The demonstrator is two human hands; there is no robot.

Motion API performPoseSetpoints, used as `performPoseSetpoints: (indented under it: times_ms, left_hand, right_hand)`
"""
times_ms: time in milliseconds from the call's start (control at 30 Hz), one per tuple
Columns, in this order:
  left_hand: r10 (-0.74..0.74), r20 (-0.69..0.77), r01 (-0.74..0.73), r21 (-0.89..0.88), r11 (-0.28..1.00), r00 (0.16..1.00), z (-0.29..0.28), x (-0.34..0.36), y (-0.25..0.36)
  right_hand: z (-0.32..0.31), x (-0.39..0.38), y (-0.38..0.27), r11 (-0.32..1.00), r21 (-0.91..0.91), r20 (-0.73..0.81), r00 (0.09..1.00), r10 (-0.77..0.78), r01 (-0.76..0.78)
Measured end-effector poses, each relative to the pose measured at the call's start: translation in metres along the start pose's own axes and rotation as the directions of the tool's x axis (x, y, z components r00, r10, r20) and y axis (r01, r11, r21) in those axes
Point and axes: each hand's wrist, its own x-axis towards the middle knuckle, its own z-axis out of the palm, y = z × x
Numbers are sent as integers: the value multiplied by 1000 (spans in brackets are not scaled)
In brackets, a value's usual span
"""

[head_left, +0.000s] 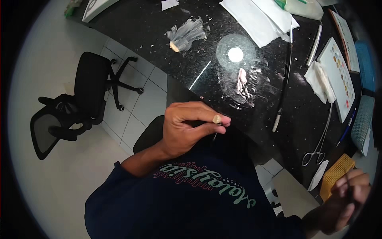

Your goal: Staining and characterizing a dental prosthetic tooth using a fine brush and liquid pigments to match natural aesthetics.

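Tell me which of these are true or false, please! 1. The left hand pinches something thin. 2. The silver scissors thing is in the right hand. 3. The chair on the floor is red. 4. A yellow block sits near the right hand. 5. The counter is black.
1. True. The left hand pinches a thin needle-like tool between thumb and finger.
2. False. The silver forceps lie on the counter; the right hand holds a thin dark strand.
3. False. The office chair is black.
4. True. The yellow block lies just beside the right hand.
5. True. The counter is black and speckled.
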Motion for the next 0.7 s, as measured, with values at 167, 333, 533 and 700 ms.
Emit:
performPoseSetpoints:
  times_ms: [167, 333, 533, 700]
  left_hand:
    - [55, 50, -58, 59, 997, 997, -2, 2, 1]
    - [149, 99, -164, 166, 972, 984, -6, 3, 1]
    - [147, 111, -164, 168, 972, 983, -7, 5, 3]
    - [160, 118, -177, 150, 973, 980, -7, 8, 2]
  right_hand:
    - [103, 16, 42, 933, 24, -100, 929, -356, 360]
    - [144, 30, 75, 914, 50, -154, 908, -390, 402]
    - [153, 39, 86, 898, -70, -83, 894, -439, 435]
    - [152, 42, 83, 911, -75, -64, 909, -411, 406]
